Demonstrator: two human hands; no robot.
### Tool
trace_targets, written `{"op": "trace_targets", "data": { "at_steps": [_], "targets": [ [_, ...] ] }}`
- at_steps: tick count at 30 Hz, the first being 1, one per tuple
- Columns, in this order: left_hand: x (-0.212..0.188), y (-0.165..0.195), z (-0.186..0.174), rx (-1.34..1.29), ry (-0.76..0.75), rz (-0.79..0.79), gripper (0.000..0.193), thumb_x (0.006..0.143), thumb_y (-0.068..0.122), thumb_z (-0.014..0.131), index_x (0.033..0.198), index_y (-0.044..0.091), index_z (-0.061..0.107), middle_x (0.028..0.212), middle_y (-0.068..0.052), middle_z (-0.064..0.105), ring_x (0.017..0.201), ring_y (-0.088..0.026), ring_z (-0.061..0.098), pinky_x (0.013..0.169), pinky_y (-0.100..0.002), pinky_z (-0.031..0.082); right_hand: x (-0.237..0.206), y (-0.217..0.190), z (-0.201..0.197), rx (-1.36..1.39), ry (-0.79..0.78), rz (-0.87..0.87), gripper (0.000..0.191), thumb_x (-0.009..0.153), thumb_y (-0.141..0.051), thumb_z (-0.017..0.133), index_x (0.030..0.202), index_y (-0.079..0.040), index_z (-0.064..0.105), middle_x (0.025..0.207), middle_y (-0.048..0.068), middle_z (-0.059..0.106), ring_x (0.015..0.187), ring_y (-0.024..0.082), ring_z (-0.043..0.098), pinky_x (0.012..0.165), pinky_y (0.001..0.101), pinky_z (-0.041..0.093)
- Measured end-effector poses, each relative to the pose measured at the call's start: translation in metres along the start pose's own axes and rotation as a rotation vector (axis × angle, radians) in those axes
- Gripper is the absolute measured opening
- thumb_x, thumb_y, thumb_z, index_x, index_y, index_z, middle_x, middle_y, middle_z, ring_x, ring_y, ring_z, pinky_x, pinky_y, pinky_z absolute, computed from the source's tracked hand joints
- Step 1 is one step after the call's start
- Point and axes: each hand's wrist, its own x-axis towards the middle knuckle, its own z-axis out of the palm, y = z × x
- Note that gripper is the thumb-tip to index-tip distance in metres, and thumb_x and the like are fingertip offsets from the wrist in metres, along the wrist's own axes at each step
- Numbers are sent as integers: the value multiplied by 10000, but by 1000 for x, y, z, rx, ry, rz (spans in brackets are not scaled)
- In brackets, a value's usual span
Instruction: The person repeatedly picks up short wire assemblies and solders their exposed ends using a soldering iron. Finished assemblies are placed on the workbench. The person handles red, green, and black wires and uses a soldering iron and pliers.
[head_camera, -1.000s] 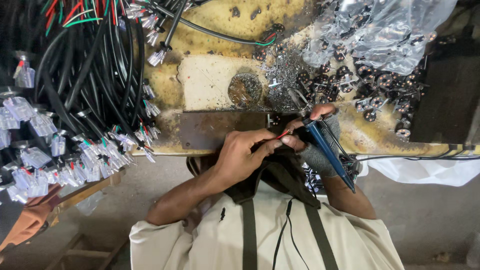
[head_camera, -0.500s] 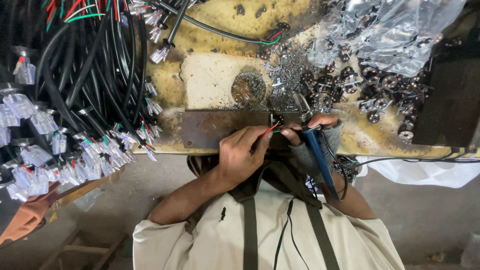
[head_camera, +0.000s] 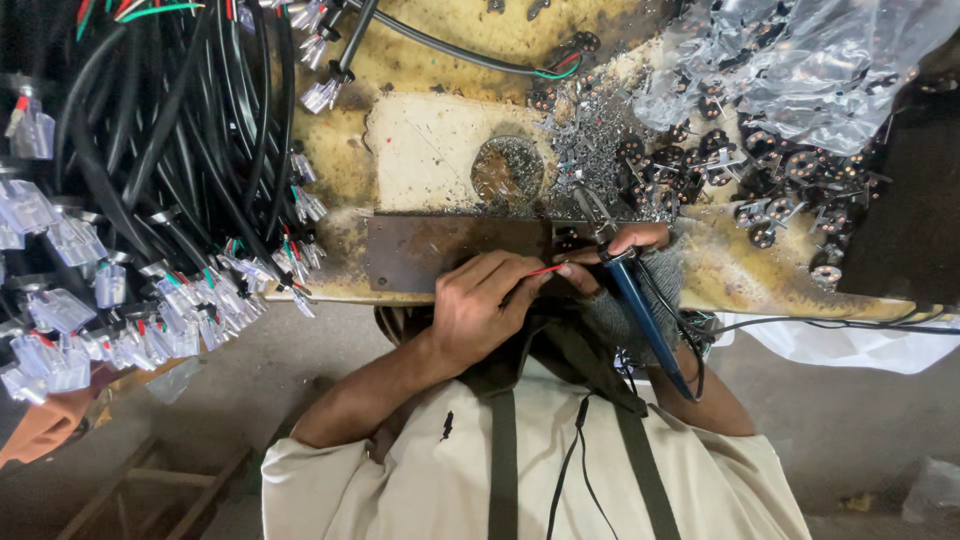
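My left hand (head_camera: 480, 310) pinches a thin red wire (head_camera: 545, 269), fingers closed on it at the near edge of the yellowed workbench (head_camera: 440, 60). My right hand (head_camera: 640, 265) is wrapped tight around a blue-handled soldering iron (head_camera: 640, 305), its tip meeting the wire end by the brown metal plate (head_camera: 450, 250). Many black round components (head_camera: 770, 165) lie loose by the plastic bag (head_camera: 800, 60); I judge most joints are still to make.

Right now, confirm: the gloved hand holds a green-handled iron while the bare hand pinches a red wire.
Wrong colour. The head view shows the gloved right hand holding a blue-handled iron while the bare left hand pinches a red wire.
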Motion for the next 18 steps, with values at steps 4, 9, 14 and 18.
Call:
{"op": "trace_targets", "data": {
  "at_steps": [4,9,14,18],
  "targets": [
    [5,4,-3,100,15,-57,165,881,71,816,988,61,691,922,-77,683,802,-288,692,707,-383,568,-4,-8,-2,397,-7,280,463,880,-78,851,1086,-87,437,883,-19,656,804,94,595,805,249,449],
    [19,-2,-17,331,133,-164,124,913,103,797,962,70,687,909,-86,668,801,-309,685,697,-405,555,-10,-10,0,611,110,280,470,955,-56,807,1170,-95,391,951,-7,679,868,86,655,849,233,514],
    [34,-10,-24,392,86,-242,168,924,160,789,898,63,654,881,-112,655,789,-350,675,671,-447,533,-22,2,8,235,14,154,398,866,-40,816,1125,-94,518,872,61,634,798,144,614,760,275,492],
    [39,-8,-20,392,106,-258,130,918,148,774,910,71,670,877,-111,660,775,-351,673,652,-451,528,-27,15,16,1215,-84,502,278,951,-106,713,1144,-101,513,1012,22,662,841,132,697,771,279,572]
  ]
}}
